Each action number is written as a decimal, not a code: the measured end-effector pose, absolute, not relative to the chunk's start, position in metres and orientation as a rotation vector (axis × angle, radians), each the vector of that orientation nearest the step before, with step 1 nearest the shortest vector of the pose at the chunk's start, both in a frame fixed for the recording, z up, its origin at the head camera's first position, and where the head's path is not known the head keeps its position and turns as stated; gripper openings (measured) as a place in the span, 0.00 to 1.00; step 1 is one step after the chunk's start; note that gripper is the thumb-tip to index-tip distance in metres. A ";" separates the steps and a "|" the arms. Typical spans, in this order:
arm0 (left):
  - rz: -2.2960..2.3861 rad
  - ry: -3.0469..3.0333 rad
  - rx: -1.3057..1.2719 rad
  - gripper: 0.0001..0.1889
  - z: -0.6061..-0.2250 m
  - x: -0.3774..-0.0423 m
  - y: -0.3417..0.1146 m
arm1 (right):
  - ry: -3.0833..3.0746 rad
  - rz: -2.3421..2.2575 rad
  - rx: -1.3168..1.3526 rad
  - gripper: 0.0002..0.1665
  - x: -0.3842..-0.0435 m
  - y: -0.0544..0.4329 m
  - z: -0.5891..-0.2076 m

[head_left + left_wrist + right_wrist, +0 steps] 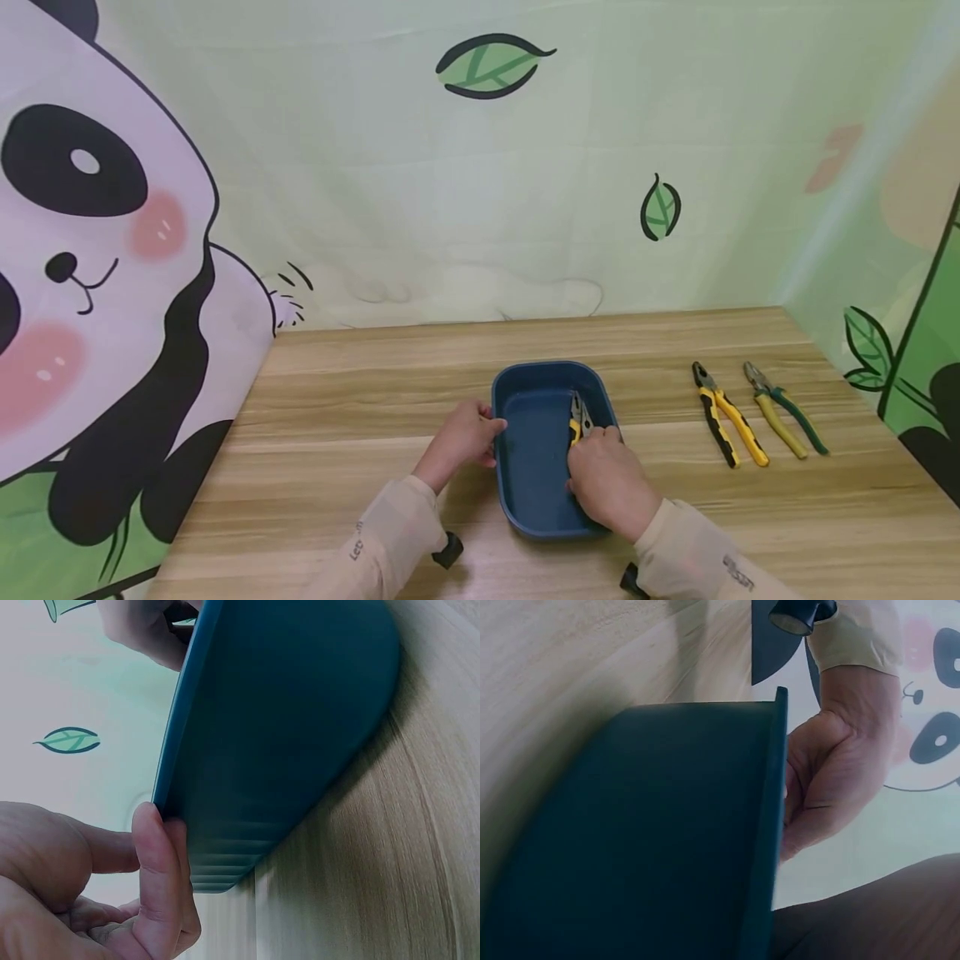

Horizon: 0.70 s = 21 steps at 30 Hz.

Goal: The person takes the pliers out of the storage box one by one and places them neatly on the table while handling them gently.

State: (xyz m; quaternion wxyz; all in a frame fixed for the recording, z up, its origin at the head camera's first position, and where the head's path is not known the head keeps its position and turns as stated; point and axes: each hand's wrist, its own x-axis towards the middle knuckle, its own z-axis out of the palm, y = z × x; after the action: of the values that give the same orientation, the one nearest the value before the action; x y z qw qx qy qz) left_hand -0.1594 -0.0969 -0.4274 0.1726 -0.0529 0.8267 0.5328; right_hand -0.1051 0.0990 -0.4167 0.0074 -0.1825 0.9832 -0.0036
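A deep blue rectangular tray [528, 483] stands on the wooden table. At its left side my left hand [467, 435] pinches the rim, its fingers against the outer wall in the left wrist view. Inside the tray, along the right wall, lie pliers [575, 429] with yellow and black on the handle, metal jaws pointing to the far end. My right hand [611, 482] reaches over the right rim and grips them by the handles, covering most of that part. In the right wrist view the tray's outer wall [645, 840] hides the pliers.
To the right of the tray lie yellow-and-black combination pliers [727, 417] and another pair with yellow and green handles [783, 414]. A printed panda-and-leaf cloth [360, 167] stands behind the wooden table [337, 400] and along its sides.
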 end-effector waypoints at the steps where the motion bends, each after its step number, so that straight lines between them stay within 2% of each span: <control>1: 1.511 2.344 -0.152 0.06 -0.427 -0.160 -0.097 | 3.090 0.003 -0.585 0.24 -0.105 0.099 -0.417; 21: 1.504 2.357 -0.136 0.06 -0.429 -0.161 -0.097 | 3.032 -0.104 -0.503 0.30 -0.107 0.100 -0.420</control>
State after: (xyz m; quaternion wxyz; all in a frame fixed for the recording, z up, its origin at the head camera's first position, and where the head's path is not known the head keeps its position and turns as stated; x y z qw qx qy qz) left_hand -0.1605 -0.0970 -0.4291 0.1705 -0.0479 0.8296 0.5295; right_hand -0.1071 0.0997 -0.4201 0.0331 -0.1634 0.9854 -0.0337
